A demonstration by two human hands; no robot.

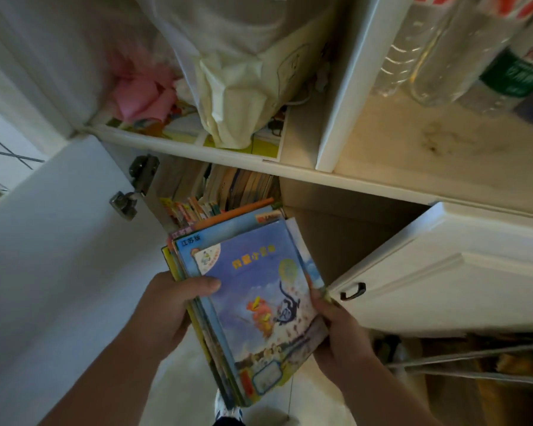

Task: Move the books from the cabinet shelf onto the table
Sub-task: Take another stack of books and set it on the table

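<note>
Fingers of both hands curl round a stack of thin, colourful picture books (253, 302), the left hand (163, 309) pinching its left edge with the thumb on the blue top cover, the right hand (336, 330) gripping the right edge. The white wooden cabinet (305, 173) stands open, both doors swung wide. The stack is out in front of the lower shelf, over the pale tiled floor (314, 404). A row of upright books (228, 189) remains inside, so I judge 1 load is under way and more waits. No tabletop is in view.
</note>
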